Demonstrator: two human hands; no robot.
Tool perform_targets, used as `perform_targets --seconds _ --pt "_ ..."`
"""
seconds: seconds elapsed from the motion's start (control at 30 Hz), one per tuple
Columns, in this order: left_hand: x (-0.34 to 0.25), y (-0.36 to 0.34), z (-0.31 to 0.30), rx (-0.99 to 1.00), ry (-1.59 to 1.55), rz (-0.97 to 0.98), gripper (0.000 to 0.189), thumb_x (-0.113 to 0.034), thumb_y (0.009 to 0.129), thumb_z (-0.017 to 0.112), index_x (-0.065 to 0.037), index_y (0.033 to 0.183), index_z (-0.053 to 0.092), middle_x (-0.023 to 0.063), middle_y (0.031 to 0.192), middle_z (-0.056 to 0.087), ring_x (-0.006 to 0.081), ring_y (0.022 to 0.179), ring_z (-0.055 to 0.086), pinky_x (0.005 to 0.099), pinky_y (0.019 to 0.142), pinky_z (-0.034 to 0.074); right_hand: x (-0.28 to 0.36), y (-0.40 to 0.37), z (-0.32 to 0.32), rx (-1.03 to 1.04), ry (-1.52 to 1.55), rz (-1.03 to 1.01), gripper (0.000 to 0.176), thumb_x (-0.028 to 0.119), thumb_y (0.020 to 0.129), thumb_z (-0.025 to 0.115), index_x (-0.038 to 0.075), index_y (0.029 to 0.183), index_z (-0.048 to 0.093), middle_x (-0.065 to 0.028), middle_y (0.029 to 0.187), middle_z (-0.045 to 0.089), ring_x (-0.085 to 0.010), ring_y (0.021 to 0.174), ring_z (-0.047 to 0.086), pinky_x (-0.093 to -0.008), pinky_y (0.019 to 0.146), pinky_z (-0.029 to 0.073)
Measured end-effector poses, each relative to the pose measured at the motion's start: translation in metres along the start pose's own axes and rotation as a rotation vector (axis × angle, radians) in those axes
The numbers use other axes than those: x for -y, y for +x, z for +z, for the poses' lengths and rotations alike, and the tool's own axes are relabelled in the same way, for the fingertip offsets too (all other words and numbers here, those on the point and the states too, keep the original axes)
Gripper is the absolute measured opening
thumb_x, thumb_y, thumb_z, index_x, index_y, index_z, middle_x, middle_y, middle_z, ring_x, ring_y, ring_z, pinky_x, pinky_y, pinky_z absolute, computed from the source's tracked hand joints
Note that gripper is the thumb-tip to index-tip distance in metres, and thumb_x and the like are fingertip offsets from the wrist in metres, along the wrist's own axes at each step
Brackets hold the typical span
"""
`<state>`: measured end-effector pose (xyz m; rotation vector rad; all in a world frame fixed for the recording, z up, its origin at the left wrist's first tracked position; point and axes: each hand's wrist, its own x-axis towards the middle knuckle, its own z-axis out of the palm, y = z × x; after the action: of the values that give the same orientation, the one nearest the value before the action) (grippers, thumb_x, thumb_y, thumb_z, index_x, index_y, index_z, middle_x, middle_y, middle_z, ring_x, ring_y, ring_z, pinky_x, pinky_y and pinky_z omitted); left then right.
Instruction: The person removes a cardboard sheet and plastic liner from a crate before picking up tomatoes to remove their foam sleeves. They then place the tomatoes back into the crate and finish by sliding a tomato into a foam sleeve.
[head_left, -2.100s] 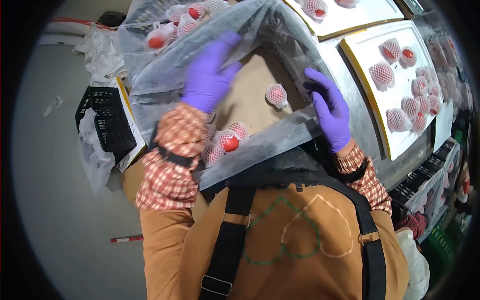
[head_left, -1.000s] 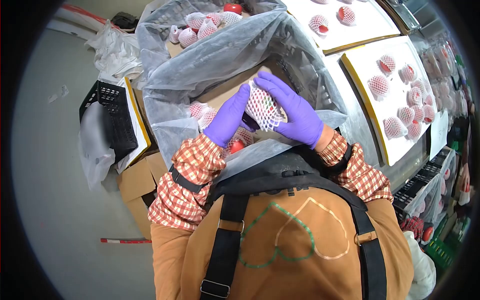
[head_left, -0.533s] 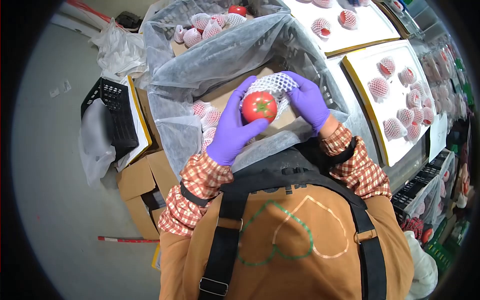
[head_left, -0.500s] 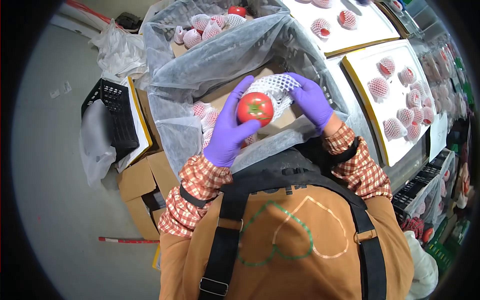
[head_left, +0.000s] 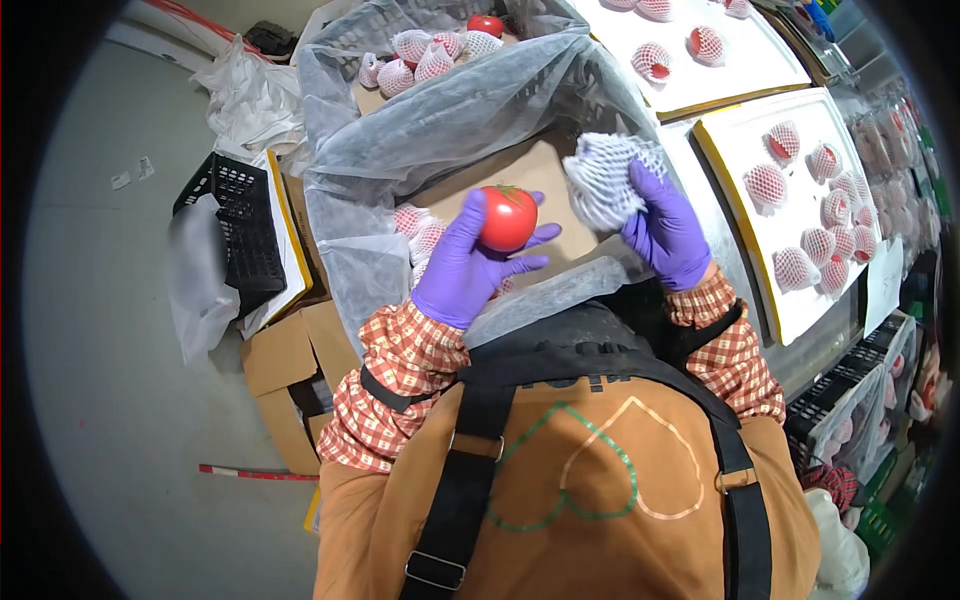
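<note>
In a purple glove, my left hand (head_left: 470, 262) holds a bare red tomato (head_left: 509, 219) with its green stem end turned up and away. My right hand (head_left: 668, 228), gloved alike, pinches a white foam net sleeve (head_left: 606, 180) that looks bunched, apart from the tomato. Both hands are above a crate lined with translucent sheeting (head_left: 350, 172) and a cardboard base (head_left: 545, 172). Several net-wrapped tomatoes (head_left: 424, 234) lie at the crate's left side, partly hidden by my left hand and the liner.
A second lined crate beyond holds netted tomatoes (head_left: 433, 62) and a bare tomato (head_left: 486, 25). To the right, white trays (head_left: 745, 215) carry more netted tomatoes. Left of the crate stand a black crate (head_left: 245, 240) and an open cardboard box (head_left: 285, 360).
The foam net has come away from the tomato as my right hand moved right with it. My left hand has kept the tomato, now turned, its fingers more opened beneath it.
</note>
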<state>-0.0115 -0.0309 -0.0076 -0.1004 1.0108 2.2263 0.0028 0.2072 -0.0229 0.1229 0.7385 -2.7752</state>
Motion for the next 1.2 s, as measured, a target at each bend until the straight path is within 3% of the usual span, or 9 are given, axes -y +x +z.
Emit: perform_targets --seconds 0.17,0.2,0.23,0.47,0.57,0.7,0.77,1.03,1.2 --pt "0.006 0.009 0.011 -0.223 0.571 0.152 0.067 -0.013 0.084 0.069 -0.001 0.14 0.033 0.0142 0.126 0.05 0.0237 0.112 0.056 0.0304 0.087 0.052 0.001 -0.004 -0.001 -0.206 -1.221 -0.145 0.029 0.012 0.093 0.058 -0.001 0.119 0.059 -0.0083 0.108 0.065 -0.0138 0.097 0.061 -0.0274 0.085 0.048" --pt "0.01 0.013 0.013 -0.212 0.721 0.342 0.069 -0.009 0.083 0.07 -0.002 0.141 0.033 0.0134 0.128 0.049 0.0225 0.113 0.055 0.031 0.09 0.051 -0.015 0.002 -0.015 -0.016 -1.221 -0.424 0.031 0.014 0.091 0.061 0.001 0.119 0.059 -0.008 0.106 0.065 -0.0143 0.096 0.06 -0.0287 0.085 0.048" --pt "0.013 0.017 0.017 -0.199 0.868 0.535 0.072 -0.004 0.081 0.071 -0.003 0.142 0.032 0.0127 0.13 0.047 0.0213 0.114 0.054 0.0316 0.092 0.049 -0.01 -0.004 0.001 -0.006 -1.257 -0.154 0.04 0.015 0.089 0.064 0.0 0.125 0.054 -0.0087 0.113 0.063 -0.0162 0.101 0.059 -0.0304 0.089 0.047" --pt "0.011 0.019 0.037 -0.146 1.45 0.77 0.071 0.001 0.087 0.057 -0.006 0.148 0.022 0.0104 0.139 0.044 0.0184 0.105 0.059 0.0306 0.086 0.052 -0.028 0.006 0.022 0.052 -0.823 -0.332 0.058 0.013 0.084 0.07 0.0 0.134 0.043 -0.0086 0.126 0.054 -0.0172 0.113 0.054 -0.0307 0.098 0.043" --pt "0.003 0.005 0.047 -0.04 0.8 0.478 0.058 -0.01 0.095 0.052 -0.004 0.146 0.027 0.0127 0.139 0.044 0.0122 0.098 0.058 0.028 0.083 0.049 -0.013 0.003 0.02 -0.061 -0.595 -0.152 0.059 0.01 0.082 0.072 -0.001 0.133 0.044 -0.0105 0.125 0.055 -0.017 0.112 0.055 -0.0306 0.098 0.044" --pt "-0.011 0.019 0.029 -0.266 0.821 0.556 0.058 -0.023 0.097 0.049 0.002 0.145 0.027 0.0152 0.143 0.039 0.0102 0.094 0.057 0.0268 0.08 0.048 -0.002 -0.001 0.012 -0.003 -0.772 -0.231 0.066 0.008 0.078 0.073 0.001 0.135 0.041 -0.01 0.13 0.052 -0.0178 0.117 0.052 -0.0319 0.1 0.042" --pt "-0.005 0.025 0.024 -0.239 0.771 0.491 0.062 -0.025 0.095 0.054 0.002 0.144 0.027 0.016 0.144 0.038 0.0142 0.105 0.056 0.0278 0.085 0.048 0.003 0.002 0.013 0.187 -1.26 -0.609 0.069 0.006 0.076 0.073 0.002 0.136 0.04 -0.012 0.134 0.049 -0.0205 0.123 0.048 -0.0336 0.103 0.039" --pt "0.019 0.045 0.055 -0.064 0.754 0.405 0.062 -0.024 0.095 0.057 0.001 0.145 0.03 0.0173 0.136 0.047 0.0211 0.118 0.051 0.0332 0.101 0.041 0.0 0.005 0.009 0.196 -1.262 -0.696 0.06 0.013 0.073 0.073 0.006 0.127 0.048 -0.0138 0.13 0.052 -0.0293 0.125 0.048 -0.047 0.112 0.024" --pt "-0.001 0.049 0.034 -0.107 0.57 0.22 0.044 -0.031 0.1 0.044 -0.002 0.133 0.048 0.0109 0.121 0.057 0.013 0.1 0.059 0.0278 0.084 0.05 0.007 0.011 0.013 0.236 -1.355 -0.77 0.058 0.013 0.07 0.074 0.006 0.122 0.051 -0.0124 0.127 0.055 -0.0284 0.122 0.05 -0.0462 0.111 0.026"
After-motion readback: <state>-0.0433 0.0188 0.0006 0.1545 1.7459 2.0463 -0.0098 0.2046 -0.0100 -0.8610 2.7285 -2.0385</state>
